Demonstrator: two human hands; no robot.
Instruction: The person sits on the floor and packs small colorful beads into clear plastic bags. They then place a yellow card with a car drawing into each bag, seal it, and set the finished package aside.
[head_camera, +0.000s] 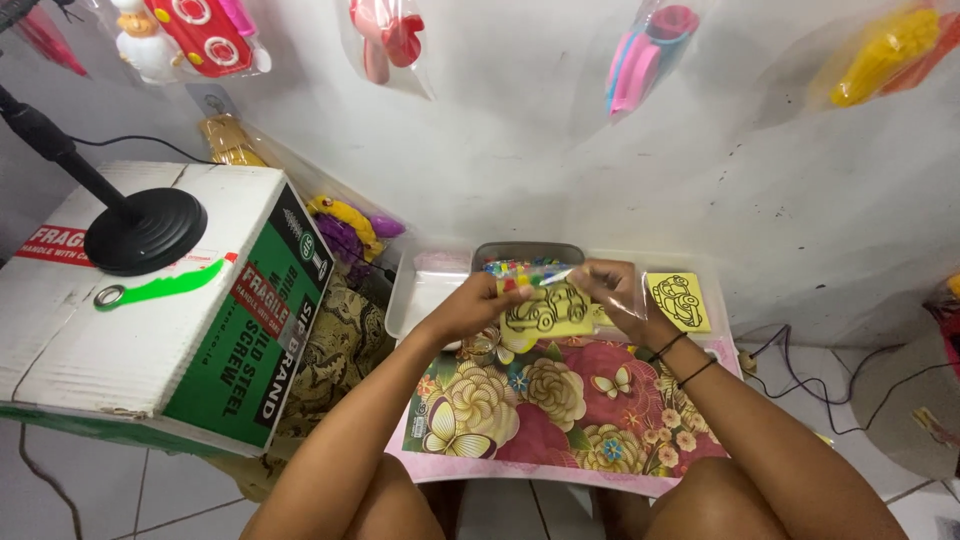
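The left hand (478, 303) pinches a yellow card (547, 310); the right hand (615, 290) grips a clear bag (600, 285) beside it. Better hold the card flat, bag mouth wide.

Well left of the fingers (500, 292) sits a white and green cardboard carton (160, 310) bearing red rectangular labels (262, 300). Between the fingers is a clear plastic sleeve (610, 290) around a yellow card with a black car outline (548, 310). Far above the fingers, clear plastic bags of coloured toys (385, 40) hang on the wall.
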